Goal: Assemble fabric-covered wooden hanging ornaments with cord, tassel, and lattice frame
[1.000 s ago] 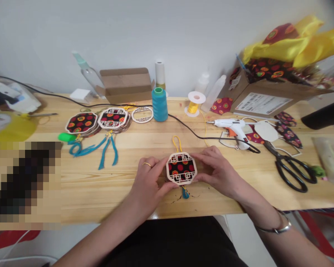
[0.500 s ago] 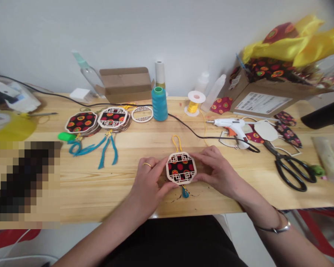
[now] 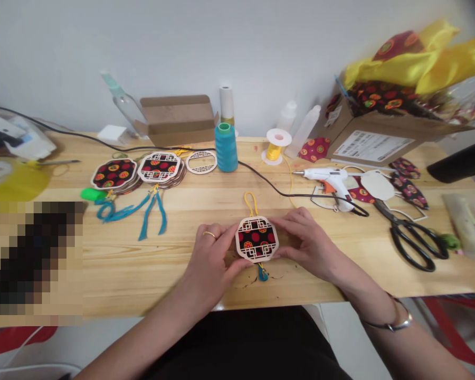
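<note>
Near the front edge of the pale wooden table (image 3: 142, 279), the left hand (image 3: 209, 250) and the right hand (image 3: 311, 243) are clamped on opposite sides of an octagonal ornament of pale wooden lattice over black-and-red fabric (image 3: 257, 239). It is probably light and stiff, but the thin lattice could crack, so its solid outer rim (image 3: 276, 241) seems the safest hold.

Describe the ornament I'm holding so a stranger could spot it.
On the pale wooden table, find the left hand and right hand near its front edge. Between them is the octagonal, pale-framed ornament with black, red-spotted fabric, the only one held.
</note>
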Action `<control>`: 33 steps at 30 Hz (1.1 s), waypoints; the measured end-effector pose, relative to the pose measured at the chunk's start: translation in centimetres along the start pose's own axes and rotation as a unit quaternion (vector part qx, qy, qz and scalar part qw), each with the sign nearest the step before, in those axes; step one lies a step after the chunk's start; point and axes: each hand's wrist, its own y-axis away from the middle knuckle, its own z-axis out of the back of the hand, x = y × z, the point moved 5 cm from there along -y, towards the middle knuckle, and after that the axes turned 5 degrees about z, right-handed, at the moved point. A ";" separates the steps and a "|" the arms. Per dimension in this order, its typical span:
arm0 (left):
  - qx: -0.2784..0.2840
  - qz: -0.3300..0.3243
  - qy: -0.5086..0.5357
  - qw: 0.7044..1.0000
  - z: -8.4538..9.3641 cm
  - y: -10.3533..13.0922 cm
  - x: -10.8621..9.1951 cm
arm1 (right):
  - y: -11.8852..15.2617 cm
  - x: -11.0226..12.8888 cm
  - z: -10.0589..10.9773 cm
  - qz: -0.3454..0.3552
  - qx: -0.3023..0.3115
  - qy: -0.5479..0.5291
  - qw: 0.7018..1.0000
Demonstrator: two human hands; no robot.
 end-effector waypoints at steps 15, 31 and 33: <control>0.022 0.022 0.014 0.999 0.0 -0.2 -0.1 | -0.1 0.3 0.1 0.000 0.009 -0.006 1.000; 0.017 0.005 -0.002 1.000 0.1 -0.4 -0.3 | -0.2 0.1 0.0 0.002 0.013 -0.004 1.000; 0.018 0.004 -0.003 1.000 0.1 -0.5 -0.3 | -0.2 0.0 0.0 0.003 0.013 0.000 1.000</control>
